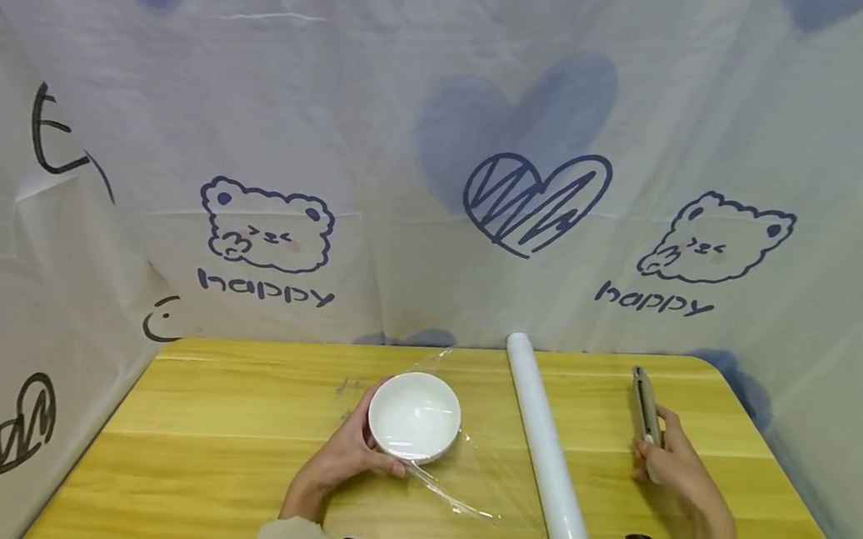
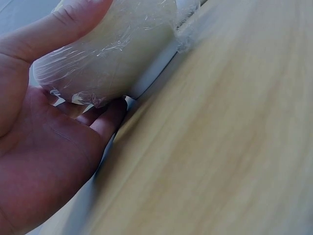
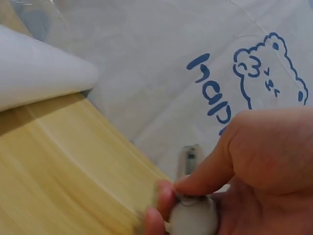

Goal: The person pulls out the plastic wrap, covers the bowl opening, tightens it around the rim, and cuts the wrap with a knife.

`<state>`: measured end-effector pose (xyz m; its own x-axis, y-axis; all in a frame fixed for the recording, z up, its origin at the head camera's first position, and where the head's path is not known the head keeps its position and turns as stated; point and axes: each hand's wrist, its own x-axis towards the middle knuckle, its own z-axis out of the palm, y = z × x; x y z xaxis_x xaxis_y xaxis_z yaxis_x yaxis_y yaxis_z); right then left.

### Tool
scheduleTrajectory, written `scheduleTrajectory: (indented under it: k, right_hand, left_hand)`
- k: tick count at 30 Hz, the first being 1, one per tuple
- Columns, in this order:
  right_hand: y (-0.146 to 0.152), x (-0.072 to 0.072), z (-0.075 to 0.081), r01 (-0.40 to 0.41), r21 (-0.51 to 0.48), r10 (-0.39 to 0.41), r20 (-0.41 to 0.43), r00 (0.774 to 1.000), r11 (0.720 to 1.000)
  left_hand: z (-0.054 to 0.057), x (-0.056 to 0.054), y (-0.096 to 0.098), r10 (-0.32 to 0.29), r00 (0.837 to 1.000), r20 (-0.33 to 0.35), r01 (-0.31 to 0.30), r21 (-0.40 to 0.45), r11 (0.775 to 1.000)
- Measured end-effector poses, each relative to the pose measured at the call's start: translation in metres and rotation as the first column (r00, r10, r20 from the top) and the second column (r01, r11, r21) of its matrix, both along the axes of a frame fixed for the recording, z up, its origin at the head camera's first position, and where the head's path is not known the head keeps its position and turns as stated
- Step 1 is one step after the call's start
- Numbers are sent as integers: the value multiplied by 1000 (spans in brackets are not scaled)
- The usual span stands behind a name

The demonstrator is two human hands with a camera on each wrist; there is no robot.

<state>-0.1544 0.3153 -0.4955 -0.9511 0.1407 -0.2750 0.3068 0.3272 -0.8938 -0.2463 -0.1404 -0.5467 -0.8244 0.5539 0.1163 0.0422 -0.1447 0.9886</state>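
Note:
A white bowl (image 1: 414, 419) stands left of the table's middle with clear cling film over and around it. My left hand (image 1: 343, 455) holds the bowl from the left, thumb at its near side and fingers reaching round low. In the left wrist view, crinkled cling film (image 2: 115, 46) hugs the bowl's side under the thumb. A loose strip of film trails toward the roll. Over the table's right part, my right hand (image 1: 683, 479) grips a grey utility knife (image 1: 645, 405), its slotted end pointing away from me. The thumb lies along the knife in the right wrist view.
A long white roll of cling film (image 1: 547, 445) lies between the two hands, running from the back edge toward me. The wooden table (image 1: 225, 422) meets a printed cloth (image 1: 378, 174) hanging behind it and at both sides.

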Motion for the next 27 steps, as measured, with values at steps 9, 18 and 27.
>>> scheduleTrajectory:
  k: [9,18,27]
  right_hand:
    - [1,0,-5,-10,56,10,2,1000,998]
    - [4,5,-4,169,300,-186,31,982,939]
    - [3,4,-4,242,328,-258,6,966,913]
  left_hand:
    - [1,1,0,1,1000,14,-1,-4,1000]
    - [0,1,0,4,1000,22,-4,-12,1000]
    - [0,-1,-3,-11,1000,25,12,-18,1000]
